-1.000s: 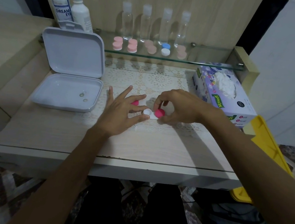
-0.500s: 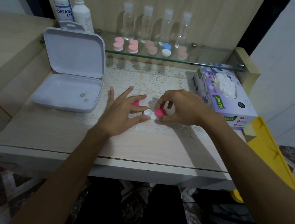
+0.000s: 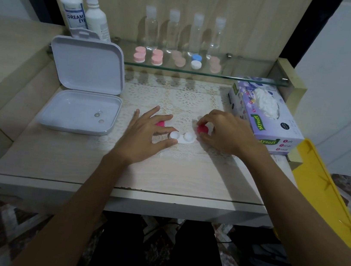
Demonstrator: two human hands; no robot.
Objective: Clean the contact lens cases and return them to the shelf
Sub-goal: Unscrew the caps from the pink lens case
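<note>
Far left on the worktop (image 3: 75, 164): one white hinged box (image 3: 82, 97), lid upright, tray flat with two small round bits in it. Behind it, two white solution bottles (image 3: 74, 10), side by side.

Glass shelf (image 3: 245, 78) across the back: four clear small bottles (image 3: 150, 27) in a row against the wall. In front of them, five lens cases (image 3: 157, 57) set end-on, two pink, two pale tan, one blue-and-white between the tan ones.

Centre, on a lace mat (image 3: 188, 98): one open lens case base (image 3: 182, 137), white, two wells showing, no caps on. Left hand (image 3: 145, 135) has thumb and forefinger curled against the left well and pinches it; other fingers spread out flat. One pink cap (image 3: 160, 123) lies partly under those fingers, just beside the base.

Right hand (image 3: 226, 133) grips a second pink cap (image 3: 202, 129) in its curled fingertips, close to the base's right well; whether the cap touches the mat, cannot tell.

Right: one tissue box (image 3: 268, 121), tissue sticking up, close behind the right wrist. A yellow tray (image 3: 324, 192) leans off the worktop's right edge.

Front half of the worktop is bare wood up to the front edge. The box hems the left side, the tissue box the right; the shelf's front lip overhangs the back of the mat.
</note>
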